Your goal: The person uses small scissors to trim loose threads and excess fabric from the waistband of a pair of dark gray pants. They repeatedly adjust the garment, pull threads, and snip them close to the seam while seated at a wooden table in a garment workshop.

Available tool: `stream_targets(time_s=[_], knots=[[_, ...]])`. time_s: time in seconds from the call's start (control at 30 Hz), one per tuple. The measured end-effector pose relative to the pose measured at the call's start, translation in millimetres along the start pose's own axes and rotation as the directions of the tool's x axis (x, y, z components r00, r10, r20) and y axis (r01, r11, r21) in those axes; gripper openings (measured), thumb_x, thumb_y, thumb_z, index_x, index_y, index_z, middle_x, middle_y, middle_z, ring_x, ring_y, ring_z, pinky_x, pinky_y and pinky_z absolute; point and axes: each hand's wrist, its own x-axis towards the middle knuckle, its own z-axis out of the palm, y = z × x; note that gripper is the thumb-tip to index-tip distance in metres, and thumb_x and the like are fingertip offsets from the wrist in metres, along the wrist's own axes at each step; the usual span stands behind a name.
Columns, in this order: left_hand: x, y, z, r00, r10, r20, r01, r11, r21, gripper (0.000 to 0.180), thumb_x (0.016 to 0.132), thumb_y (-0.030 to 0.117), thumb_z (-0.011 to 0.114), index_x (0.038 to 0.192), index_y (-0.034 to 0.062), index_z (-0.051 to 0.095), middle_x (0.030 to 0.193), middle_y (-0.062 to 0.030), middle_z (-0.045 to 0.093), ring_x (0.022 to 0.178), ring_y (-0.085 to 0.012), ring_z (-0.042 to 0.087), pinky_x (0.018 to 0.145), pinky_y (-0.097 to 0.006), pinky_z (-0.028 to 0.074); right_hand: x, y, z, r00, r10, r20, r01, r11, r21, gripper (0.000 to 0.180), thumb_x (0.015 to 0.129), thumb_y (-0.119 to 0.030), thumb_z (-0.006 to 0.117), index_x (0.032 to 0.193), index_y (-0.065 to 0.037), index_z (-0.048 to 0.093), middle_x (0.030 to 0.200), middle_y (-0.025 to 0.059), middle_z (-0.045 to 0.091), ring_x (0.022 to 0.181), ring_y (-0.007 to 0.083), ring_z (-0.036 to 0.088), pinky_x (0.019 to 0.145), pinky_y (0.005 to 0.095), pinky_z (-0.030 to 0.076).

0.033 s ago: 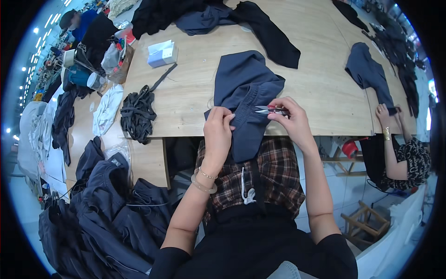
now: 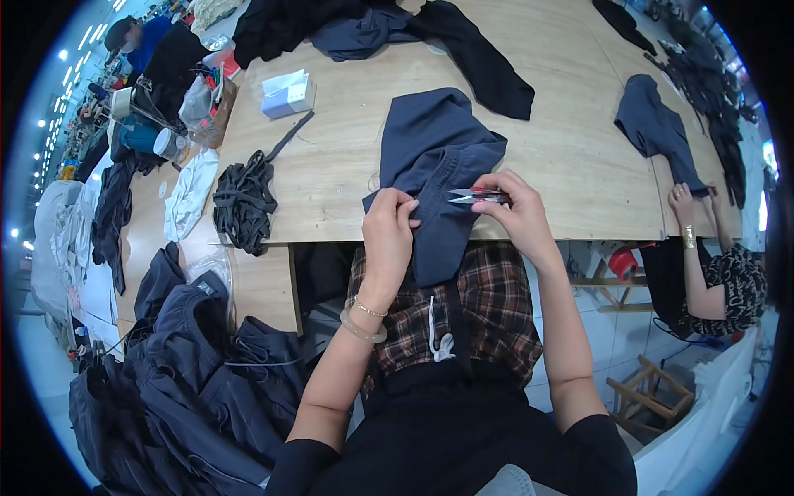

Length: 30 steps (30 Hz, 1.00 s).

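Note:
A dark blue garment [image 2: 438,149] lies on the wooden table [image 2: 331,165] and hangs over its near edge onto my lap. My left hand [image 2: 389,227] pinches the fabric at the table edge, thumb and fingers closed on a fold. My right hand [image 2: 517,211] is just to the right of it and holds small metal thread snips [image 2: 473,196]. The blades point left toward the cloth between the two hands. A bangle sits on my left wrist.
A bundle of black straps [image 2: 242,201] and a small white-and-blue box [image 2: 288,93] lie left on the table. Dark garments [image 2: 463,50] lie at the far side, and a heap of them [image 2: 190,372] at lower left. A co-worker's hand [image 2: 685,202] handles another blue garment [image 2: 657,124] at right.

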Motion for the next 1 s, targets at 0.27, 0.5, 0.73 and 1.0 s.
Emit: stream_targets(time_s=[0.27,0.5,0.73,1.0], knots=[[6.6,-7.4,-4.4,0.994,-0.092,0.061,0.098,0.990,-0.098,0.009,0.100,-0.001,0.059,0.094,-0.0074,0.061,0.082,-0.0098,0.066,0.073,-0.0105,0.066,0.065,-0.028,0.063,25.8,1.9,24.3,0.953,-0.252,0.169,0.288,0.926,-0.245,0.021,0.077,-0.014,0.078,0.093,-0.004,0.071,0.088,0.0050,0.063,0.089,0.0257,0.054,0.079,0.0369,0.047],[7.7,-11.5,-2.5,0.995,-0.076,0.066,0.084,0.987,-0.139,0.009,0.099,0.000,0.060,0.093,-0.0074,0.059,0.085,-0.0144,0.068,0.070,-0.0181,0.070,0.061,-0.029,0.062,34.1,7.3,31.7,0.924,-0.302,0.234,0.358,0.897,-0.259,0.021,0.077,-0.014,0.078,0.094,-0.005,0.071,0.090,0.0043,0.062,0.090,0.0266,0.054,0.081,0.0375,0.047],[11.6,-9.0,-5.1,0.984,-0.122,0.126,0.138,0.983,-0.124,0.010,0.101,-0.001,0.056,0.095,-0.0078,0.061,0.086,-0.0096,0.067,0.079,-0.0116,0.068,0.068,-0.028,0.064,37.5,5.6,28.2,0.933,-0.274,0.234,0.335,0.899,-0.282,0.020,0.077,-0.015,0.078,0.094,-0.006,0.071,0.092,0.0043,0.063,0.090,0.0259,0.054,0.082,0.0376,0.047],[12.9,-12.3,-6.2,0.983,-0.131,0.131,0.151,0.975,-0.165,0.017,0.104,0.004,0.054,0.093,-0.0072,0.061,0.086,-0.0106,0.068,0.078,-0.0136,0.069,0.069,-0.029,0.063,41.6,7.5,33.9,0.928,-0.277,0.249,0.342,0.899,-0.274,0.019,0.077,-0.015,0.077,0.093,-0.007,0.071,0.093,0.0043,0.063,0.090,0.0267,0.055,0.083,0.0367,0.047]])
